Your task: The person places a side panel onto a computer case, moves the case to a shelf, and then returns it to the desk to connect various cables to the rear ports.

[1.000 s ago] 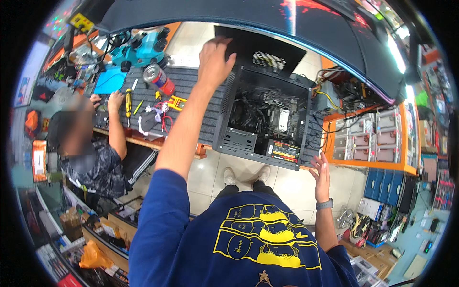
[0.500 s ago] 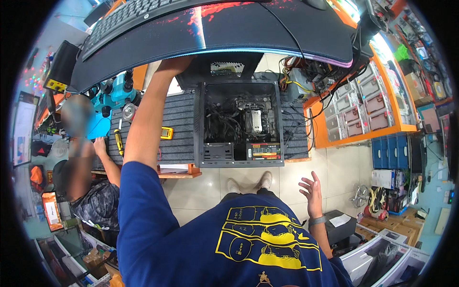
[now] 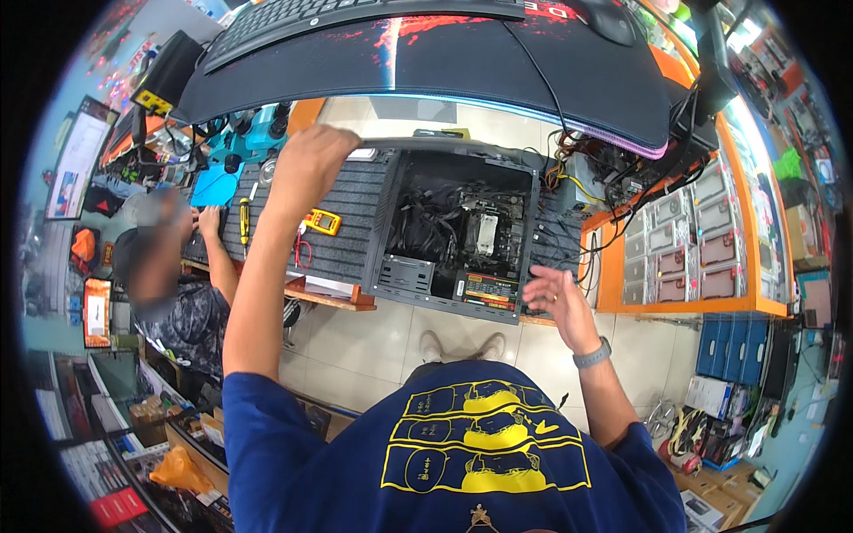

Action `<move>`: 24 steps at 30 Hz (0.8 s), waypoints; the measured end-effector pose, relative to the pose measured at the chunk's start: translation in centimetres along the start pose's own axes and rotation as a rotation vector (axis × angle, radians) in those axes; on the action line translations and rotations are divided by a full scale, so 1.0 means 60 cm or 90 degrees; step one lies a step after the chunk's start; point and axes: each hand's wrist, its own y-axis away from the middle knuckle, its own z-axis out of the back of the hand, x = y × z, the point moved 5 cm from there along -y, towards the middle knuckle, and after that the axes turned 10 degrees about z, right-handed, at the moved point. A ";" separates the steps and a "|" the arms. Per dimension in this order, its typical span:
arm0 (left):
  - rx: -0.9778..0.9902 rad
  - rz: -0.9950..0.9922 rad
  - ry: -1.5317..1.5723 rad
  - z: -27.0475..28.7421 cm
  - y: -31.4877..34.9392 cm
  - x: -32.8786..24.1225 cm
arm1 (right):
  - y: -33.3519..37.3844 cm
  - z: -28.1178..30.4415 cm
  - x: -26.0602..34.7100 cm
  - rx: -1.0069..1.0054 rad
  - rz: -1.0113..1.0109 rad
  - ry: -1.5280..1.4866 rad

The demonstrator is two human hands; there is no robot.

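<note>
A black computer case [image 3: 418, 275] lies open on the ribbed grey mat, its inside facing up. Dark cables, a motherboard with a pale metal block [image 3: 481, 236] and a power supply with a red-and-yellow label [image 3: 488, 290] show inside. At the case's far left corner, my left hand [image 3: 311, 167] has its fingers curled round the end of a dark panel [image 3: 444, 144], seen almost edge-on along the far side. My right hand [image 3: 562, 306] is open, fingers apart, beside the near right corner; whether it touches the case I cannot tell.
A yellow multimeter [image 3: 323, 221] and a yellow-black screwdriver [image 3: 244, 220] lie left of the case. Beyond are a teal microscope [image 3: 259, 133] and a co-worker [image 3: 182, 302]. Overhead juts a desk mat [image 3: 426, 67] with a keyboard [image 3: 338, 18]. Loose cables [image 3: 582, 226] hang at the right.
My left hand has come from under the desk mat's edge toward me, and the panel has tipped to nearly edge-on. The case has turned slightly clockwise. My right hand has risen to its near right corner.
</note>
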 end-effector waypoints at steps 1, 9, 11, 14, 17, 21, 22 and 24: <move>0.001 0.006 -0.006 0.012 0.023 -0.017 | -0.022 -0.008 0.009 0.008 -0.002 -0.001; -0.138 -0.033 -0.014 0.053 0.221 -0.210 | -0.108 -0.076 0.040 -0.110 -0.009 -0.220; -0.108 0.011 0.022 0.034 0.262 -0.233 | -0.087 -0.081 0.038 -0.138 -0.026 -0.304; 0.001 0.138 0.069 0.009 0.279 -0.229 | -0.065 -0.054 0.020 -0.173 0.008 -0.254; 0.115 0.264 0.101 -0.009 0.272 -0.208 | -0.052 -0.023 0.010 -0.193 0.084 -0.269; 0.087 0.513 0.732 -0.110 0.338 -0.163 | -0.049 0.023 -0.027 -0.162 0.103 -0.231; 0.109 0.602 0.798 -0.164 0.360 -0.160 | -0.052 0.028 -0.037 -0.182 0.117 -0.211; 0.134 0.689 0.866 -0.219 0.363 -0.160 | -0.060 0.052 -0.070 -0.221 0.099 -0.229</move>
